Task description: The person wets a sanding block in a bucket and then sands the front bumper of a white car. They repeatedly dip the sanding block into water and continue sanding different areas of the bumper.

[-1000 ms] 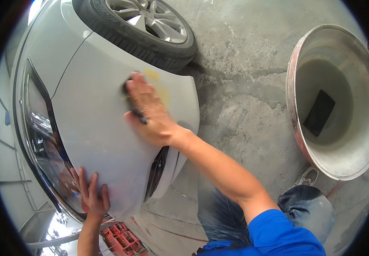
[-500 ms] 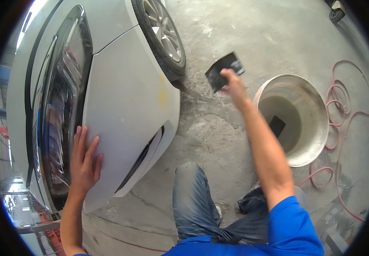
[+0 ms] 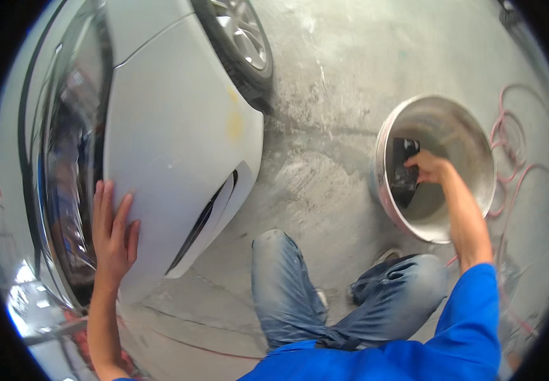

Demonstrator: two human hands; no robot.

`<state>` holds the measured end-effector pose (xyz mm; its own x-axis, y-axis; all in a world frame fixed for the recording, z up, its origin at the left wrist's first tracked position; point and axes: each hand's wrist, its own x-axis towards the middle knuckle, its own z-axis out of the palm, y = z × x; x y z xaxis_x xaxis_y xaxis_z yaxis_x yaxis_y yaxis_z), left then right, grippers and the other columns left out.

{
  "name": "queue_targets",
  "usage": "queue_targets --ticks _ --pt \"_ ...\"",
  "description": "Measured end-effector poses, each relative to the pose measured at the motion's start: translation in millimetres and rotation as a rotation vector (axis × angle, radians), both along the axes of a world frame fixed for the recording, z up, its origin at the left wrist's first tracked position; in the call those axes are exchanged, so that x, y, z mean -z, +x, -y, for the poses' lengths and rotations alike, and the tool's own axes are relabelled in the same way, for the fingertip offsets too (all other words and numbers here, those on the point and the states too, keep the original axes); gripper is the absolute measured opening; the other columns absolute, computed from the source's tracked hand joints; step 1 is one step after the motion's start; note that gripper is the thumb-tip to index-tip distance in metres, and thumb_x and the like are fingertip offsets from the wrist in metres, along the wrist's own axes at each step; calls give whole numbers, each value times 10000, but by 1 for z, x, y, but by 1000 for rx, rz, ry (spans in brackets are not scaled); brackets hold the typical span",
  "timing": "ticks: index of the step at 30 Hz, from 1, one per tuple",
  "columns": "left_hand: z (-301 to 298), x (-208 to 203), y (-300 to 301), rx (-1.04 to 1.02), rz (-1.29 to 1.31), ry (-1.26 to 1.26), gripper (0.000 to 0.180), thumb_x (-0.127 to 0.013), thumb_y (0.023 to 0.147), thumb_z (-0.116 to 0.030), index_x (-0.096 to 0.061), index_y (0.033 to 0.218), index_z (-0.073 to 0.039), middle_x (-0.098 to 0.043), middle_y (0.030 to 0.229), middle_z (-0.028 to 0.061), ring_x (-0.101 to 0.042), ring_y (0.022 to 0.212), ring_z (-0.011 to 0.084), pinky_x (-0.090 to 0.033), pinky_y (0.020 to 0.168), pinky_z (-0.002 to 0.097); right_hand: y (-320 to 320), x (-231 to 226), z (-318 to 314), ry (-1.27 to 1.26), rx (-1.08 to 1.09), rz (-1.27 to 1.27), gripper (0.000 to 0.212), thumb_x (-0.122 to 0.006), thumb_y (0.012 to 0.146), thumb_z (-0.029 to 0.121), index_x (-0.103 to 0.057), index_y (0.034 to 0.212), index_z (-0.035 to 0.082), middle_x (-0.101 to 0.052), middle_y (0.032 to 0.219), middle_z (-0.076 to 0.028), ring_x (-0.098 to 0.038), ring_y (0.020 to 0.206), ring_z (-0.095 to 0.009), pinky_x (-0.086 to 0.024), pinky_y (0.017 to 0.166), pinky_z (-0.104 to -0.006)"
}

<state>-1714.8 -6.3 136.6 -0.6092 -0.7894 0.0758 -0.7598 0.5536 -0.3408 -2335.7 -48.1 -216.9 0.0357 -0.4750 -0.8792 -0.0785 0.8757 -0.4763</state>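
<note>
My left hand [image 3: 114, 232] lies flat, fingers stretched out, on the pale grey car bumper [image 3: 166, 146] beside the headlight [image 3: 71, 159]. My right hand [image 3: 432, 167] is down inside a round metal bucket [image 3: 471, 190], its fingers closed on a black sheet of sandpaper [image 3: 402, 151]. Cloudy water stands in the bucket. A second dark piece was in that water earlier; whether it now lies under the held sheet, I cannot tell. A yellowish patch [image 3: 235, 124] marks the bumper near its wheel-side edge.
Beyond the bumper is the front wheel [image 3: 249, 44]. A pink hose [image 3: 503, 127] lies in loops on the floor right of the bucket. My bent knees [image 3: 281, 273] are between car and bucket, above a stained concrete floor [image 3: 325, 190].
My right hand has swung right and down from above the floor into the bucket, carrying the sandpaper. My left hand stays on the bumper. The view has shifted slightly.
</note>
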Motion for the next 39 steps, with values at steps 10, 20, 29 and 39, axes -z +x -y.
queue_targets --ticks 10,20,29,39 --pt "-24 3 2 -26 105 -19 527 -586 945 -52 -483 1461 -18 -239 1622 261 -209 1507 465 -211 1211 542 1 79 6 -190 -554 -170 307 -688 871 187 -655 1111 -2 -683 1094 -148 -683 1017 -296 -587 825 -443" --pt "-3 -5 -12 2 93 -18 540 -649 867 -41 -555 1398 -27 -378 1564 229 -340 1455 448 -313 1189 529 -6 -23 1 241 72 323 379 -497 1009 342 -559 1222 35 -734 1039 -179 -746 792 -339 -616 558 -436" --pt "-3 30 -45 98 272 -120 755 -685 866 -334 -431 1496 -4 -302 1620 190 -197 1538 326 -136 1269 477 66 -155 27 -269 150 394 353 -499 1025 332 -548 1246 61 -730 1018 -147 -732 877 -290 -581 647 -471" --pt "122 125 -144 -123 937 -27 952 -419 958 -659 -163 1591 4 -133 1681 146 -50 1562 301 21 1265 450 288 -194 81 -591 642 825 299 -473 1037 326 -597 1141 74 -706 1038 -85 -705 936 -251 -581 783 -491"
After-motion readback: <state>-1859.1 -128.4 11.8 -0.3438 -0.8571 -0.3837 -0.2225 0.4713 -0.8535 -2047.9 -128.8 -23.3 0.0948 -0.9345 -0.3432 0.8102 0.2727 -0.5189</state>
